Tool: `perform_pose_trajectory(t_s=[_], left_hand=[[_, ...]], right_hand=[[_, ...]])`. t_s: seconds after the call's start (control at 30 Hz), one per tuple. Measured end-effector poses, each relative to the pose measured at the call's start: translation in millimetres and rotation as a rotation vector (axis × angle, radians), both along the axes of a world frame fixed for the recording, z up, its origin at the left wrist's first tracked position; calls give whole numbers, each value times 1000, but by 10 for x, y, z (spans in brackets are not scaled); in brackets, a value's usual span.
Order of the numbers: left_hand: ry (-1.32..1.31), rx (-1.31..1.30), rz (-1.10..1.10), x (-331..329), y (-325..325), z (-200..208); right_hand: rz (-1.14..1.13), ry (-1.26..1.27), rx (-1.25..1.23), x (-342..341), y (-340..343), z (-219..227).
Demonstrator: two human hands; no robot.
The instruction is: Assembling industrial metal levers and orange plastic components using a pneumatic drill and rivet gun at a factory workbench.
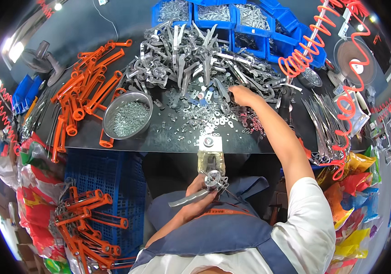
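Note:
My left hand (198, 197) is closed around a metal assembly (213, 180) with a round collar and wire-like parts, just off the table's front edge. From it a long grey lever handle (189, 199) sticks out to the left. Close beyond it is a small fixture (210, 142) with a pale top plate and a dark round knob. My right arm reaches forward over the table. Its hand (245, 96) has its fingers curled together beside a grey metal lever (222, 90) at the pile's near edge. What the fingertips hold, if anything, is hidden.
A heap of metal handles (177, 57) lies in front of blue bins (252, 32) of small hardware. Loose washers and nuts (200, 114) cover the table's middle. A steel bowl (127, 114) and orange frames (74, 98) lie left, thin rods (325, 123) right. Red coiled hoses (312, 50) hang right.

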State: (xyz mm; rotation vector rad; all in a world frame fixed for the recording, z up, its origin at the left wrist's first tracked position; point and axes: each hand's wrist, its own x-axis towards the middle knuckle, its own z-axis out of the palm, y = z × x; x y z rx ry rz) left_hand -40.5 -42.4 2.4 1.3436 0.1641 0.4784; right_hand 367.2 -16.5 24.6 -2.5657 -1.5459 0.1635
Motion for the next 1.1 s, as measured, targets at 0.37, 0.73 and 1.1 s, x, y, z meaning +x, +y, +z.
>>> perform_pose_trajectory(t_s=[0.37, 0.73, 1.1], left_hand=[[-8, 333, -76, 69, -33, 107], [111, -380, 301, -497, -38, -350], [231, -314, 482, -532, 241, -752]], right_hand=[[365, -107, 571, -438, 909, -138], [294, 102, 101, -544, 556, -73], [265, 360, 607, 17, 633, 713]])
